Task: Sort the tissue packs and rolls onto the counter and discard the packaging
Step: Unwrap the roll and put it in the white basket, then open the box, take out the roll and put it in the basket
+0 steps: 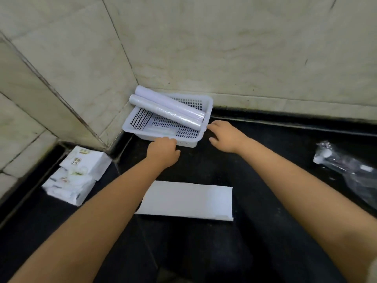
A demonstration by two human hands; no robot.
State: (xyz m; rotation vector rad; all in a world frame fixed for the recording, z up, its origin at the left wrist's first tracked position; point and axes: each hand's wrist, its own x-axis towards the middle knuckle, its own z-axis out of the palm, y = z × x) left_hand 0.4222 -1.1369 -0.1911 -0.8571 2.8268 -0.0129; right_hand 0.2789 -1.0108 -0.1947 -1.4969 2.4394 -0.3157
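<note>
A white perforated basket (138,119) sits in the corner of the black counter, tilted, with two long white rolls (169,107) lying across it. My left hand (163,152) grips the basket's near rim. My right hand (224,135) touches the basket's right corner with its fingertips, fingers spread. Two white tissue packs (81,172) lie on the counter at the left, by the wall. A flat white sheet of packaging (187,199) lies between my forearms.
Crumpled clear plastic wrap (346,170) lies at the right on the black counter (265,180). Tiled walls (224,48) close off the back and left, forming a corner behind the basket.
</note>
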